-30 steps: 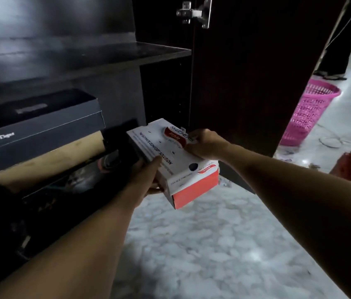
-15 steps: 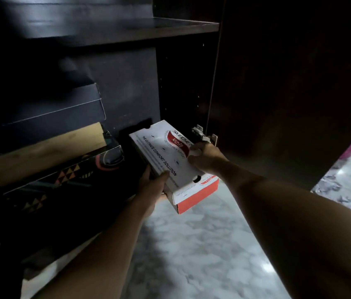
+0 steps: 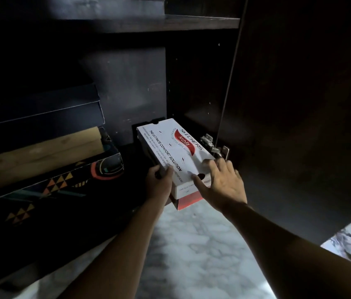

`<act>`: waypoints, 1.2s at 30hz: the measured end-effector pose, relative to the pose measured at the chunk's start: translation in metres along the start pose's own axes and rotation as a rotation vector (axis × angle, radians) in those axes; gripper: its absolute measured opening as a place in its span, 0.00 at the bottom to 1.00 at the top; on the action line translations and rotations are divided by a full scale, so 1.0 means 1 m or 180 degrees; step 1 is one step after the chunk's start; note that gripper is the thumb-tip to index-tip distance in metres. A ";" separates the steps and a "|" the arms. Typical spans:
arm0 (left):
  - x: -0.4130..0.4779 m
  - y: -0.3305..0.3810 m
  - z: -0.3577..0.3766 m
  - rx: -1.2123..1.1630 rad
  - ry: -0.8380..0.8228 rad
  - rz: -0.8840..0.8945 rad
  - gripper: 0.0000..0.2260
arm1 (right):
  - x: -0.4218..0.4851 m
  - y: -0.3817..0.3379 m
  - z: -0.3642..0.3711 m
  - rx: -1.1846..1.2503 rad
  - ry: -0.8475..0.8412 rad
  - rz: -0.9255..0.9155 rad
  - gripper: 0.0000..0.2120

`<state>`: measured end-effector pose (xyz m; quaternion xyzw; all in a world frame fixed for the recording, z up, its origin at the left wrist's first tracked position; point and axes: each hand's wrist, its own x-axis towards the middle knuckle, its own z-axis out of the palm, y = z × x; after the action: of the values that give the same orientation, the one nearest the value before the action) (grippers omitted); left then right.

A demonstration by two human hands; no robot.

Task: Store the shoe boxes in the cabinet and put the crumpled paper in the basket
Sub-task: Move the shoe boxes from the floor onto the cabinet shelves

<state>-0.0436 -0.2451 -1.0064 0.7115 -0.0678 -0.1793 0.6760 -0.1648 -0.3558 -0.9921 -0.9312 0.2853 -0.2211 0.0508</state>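
Note:
A white shoe box (image 3: pixel 175 152) with a red logo and an orange-red end lies mostly inside the bottom right of the dark cabinet (image 3: pixel 127 87), its near end jutting over the cabinet's front edge. My left hand (image 3: pixel 159 182) grips the box's left near corner. My right hand (image 3: pixel 222 182) rests flat on the lid's near right end, fingers spread. The basket and the crumpled paper are out of view.
A stack of shoe boxes fills the cabinet's left side: a dark navy one (image 3: pixel 40 113), a tan one (image 3: pixel 38 152) and a black one with coloured triangles (image 3: pixel 47 190). The open cabinet door (image 3: pixel 299 104) stands right, with a metal hinge (image 3: pixel 212 144) beside the white box. Marble floor (image 3: pixel 192 255) lies below.
The white box has gone from the air in front of the cabinet down into its bottom right space. My right hand has flattened onto the lid. The view dropped, losing the pink basket.

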 end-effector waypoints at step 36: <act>0.000 0.021 0.010 0.0352 -0.0526 0.0380 0.15 | 0.016 -0.021 -0.016 0.1408 -0.0826 0.0859 0.22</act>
<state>-0.0440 -0.2556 -0.9859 0.7252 -0.1754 -0.1927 0.6373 -0.1491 -0.3463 -0.9669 -0.8716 0.3426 -0.1482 0.3177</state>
